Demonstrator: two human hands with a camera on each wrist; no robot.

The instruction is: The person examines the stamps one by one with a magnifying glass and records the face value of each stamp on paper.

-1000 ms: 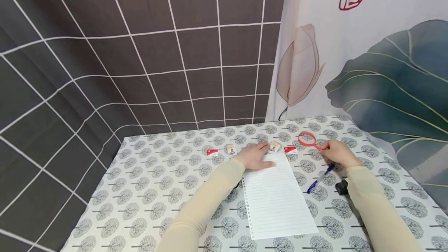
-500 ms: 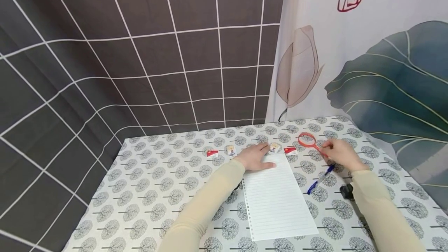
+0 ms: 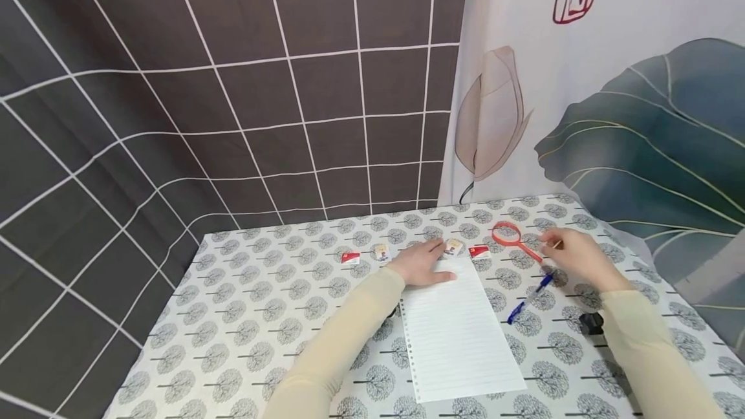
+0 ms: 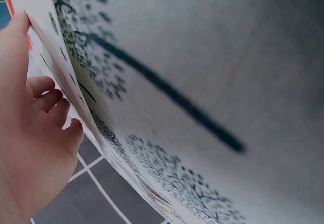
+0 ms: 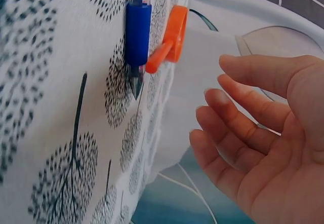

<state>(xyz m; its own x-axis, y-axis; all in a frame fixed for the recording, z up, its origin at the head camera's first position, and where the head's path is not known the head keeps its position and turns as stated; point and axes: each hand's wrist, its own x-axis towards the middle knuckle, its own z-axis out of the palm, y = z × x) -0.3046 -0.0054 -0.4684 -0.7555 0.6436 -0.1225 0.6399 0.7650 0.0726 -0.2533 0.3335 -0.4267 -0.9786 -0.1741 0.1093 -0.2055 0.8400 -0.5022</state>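
Observation:
My left hand [image 3: 421,264] rests on the top edge of a lined, hole-punched sheet of paper [image 3: 465,335], thumb spread over it. Relaxed fingers show beside the sheet in the left wrist view. To the right, an orange-red magnifying glass [image 3: 528,251] lies on the patterned cloth, its handle pointing toward my right hand [image 3: 582,260]. That hand hovers just off the handle end, holding nothing. Its fingers are loosely bent and apart in the right wrist view, facing the magnifying glass [image 5: 176,34] and a blue pen [image 5: 138,34]. The pen [image 3: 518,310] lies slantwise between paper and magnifier.
Along the back lie two red-and-white cards, one left [image 3: 350,257] and one right [image 3: 480,252], and two small picture pieces, one left [image 3: 381,252] and one right [image 3: 453,247]. A black object [image 3: 592,323] sits by my right wrist. A gridded dark curtain [image 3: 262,96] hangs behind the table.
My right hand has let go of the magnifying glass handle and drawn back to the right, its fingers loosening. The left hand stays on the paper. The head view has shifted slightly.

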